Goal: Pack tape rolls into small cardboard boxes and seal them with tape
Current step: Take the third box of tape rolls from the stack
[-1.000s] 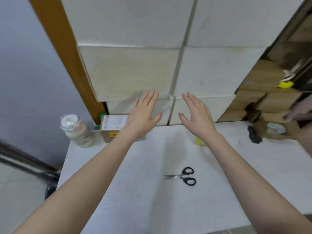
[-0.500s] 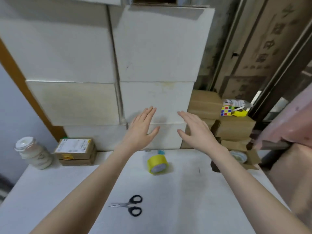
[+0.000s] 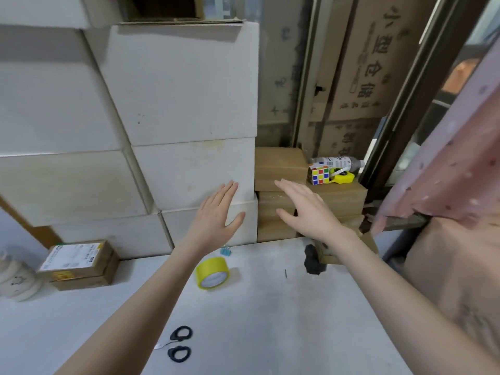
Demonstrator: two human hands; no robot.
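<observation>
A yellow tape roll [image 3: 213, 272] lies on the white table [image 3: 270, 315], just below my left wrist. A stack of small brown cardboard boxes [image 3: 281, 169] stands at the back right of the table. My left hand [image 3: 217, 215] is raised above the table with straight fingers and holds nothing. My right hand [image 3: 304, 209] is also raised with flat fingers, in front of the brown boxes, and holds nothing. A small labelled brown box [image 3: 78, 263] sits at the left of the table.
Black-handled scissors [image 3: 177, 343] lie near the table's front. Large white cartons [image 3: 176, 104] are stacked behind the table. A white jar [image 3: 13, 277] stands far left. A colour cube [image 3: 319, 174] and a yellow tool [image 3: 342, 177] rest on the brown boxes. A black object [image 3: 313, 262] lies near my right wrist.
The view has swung to the right and up, so the brown boxes and the right-hand doorway come into sight. Both hands stay raised and flat, now in front of the brown boxes.
</observation>
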